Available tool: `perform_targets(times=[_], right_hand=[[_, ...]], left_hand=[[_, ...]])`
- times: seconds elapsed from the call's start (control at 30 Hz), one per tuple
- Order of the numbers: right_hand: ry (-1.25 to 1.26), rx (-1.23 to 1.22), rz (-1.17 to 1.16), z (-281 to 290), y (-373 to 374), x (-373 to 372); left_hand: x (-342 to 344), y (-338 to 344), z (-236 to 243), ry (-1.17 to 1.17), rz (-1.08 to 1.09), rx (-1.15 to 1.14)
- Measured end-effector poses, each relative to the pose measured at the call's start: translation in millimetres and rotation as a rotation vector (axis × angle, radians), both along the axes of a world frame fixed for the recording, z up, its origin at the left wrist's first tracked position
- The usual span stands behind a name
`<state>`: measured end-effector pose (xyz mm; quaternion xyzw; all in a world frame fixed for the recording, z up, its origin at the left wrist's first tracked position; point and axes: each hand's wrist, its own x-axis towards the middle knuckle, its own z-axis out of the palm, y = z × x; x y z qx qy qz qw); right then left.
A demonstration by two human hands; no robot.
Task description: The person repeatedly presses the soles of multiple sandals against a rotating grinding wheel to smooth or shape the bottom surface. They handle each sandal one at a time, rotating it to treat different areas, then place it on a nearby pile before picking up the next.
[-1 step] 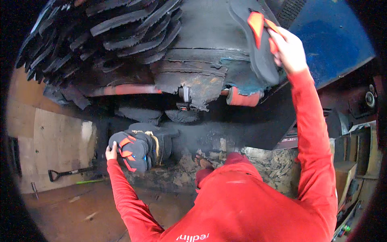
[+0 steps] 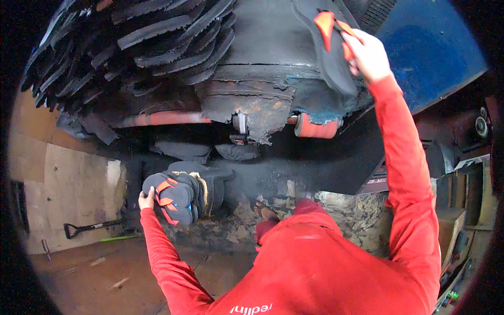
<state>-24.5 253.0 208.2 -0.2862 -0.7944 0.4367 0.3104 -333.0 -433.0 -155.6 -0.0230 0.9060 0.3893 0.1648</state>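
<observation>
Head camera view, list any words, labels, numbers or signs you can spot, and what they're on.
Red shirt: white lettering at the lower edge, which I won't copy out.
Dark panel at right: pale marks, too blurred to read.
Small black block near the middle: orange mark, too small to read.

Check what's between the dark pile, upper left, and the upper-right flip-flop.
Head view: only a bare stretch of grey surface lies between the dark pile and the flip-flop.

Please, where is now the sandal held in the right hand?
The sandal is at the upper right of the head view, its orange strap in the right hand, left of the blue panel.
</observation>
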Motion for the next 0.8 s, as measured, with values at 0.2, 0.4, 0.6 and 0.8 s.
perform_targets(times=[0.2, 0.4, 0.6, 0.8], right_hand=[[-0.266, 0.114, -0.092, -24.3, 41.8, -87.5], [0.069, 0.778, -0.035, -24.5, -2.5, -45.7], [-0.233, 0.214, 0.76, -181.7, -172.8, 86.2], [-0.289, 0.105, 0.35, -291.6, -180.5, 137.8]], left_hand=[[5.6, -2.5, 27.1, 0.448, 0.105, -0.234], [66.2, 62.5, 128.5, -0.039, 0.029, 0.916], [215.6, 250.6, 163.0, -0.119, -0.607, 0.309], [332.3, 415.7, 120.2, -0.123, -0.545, 0.363]])
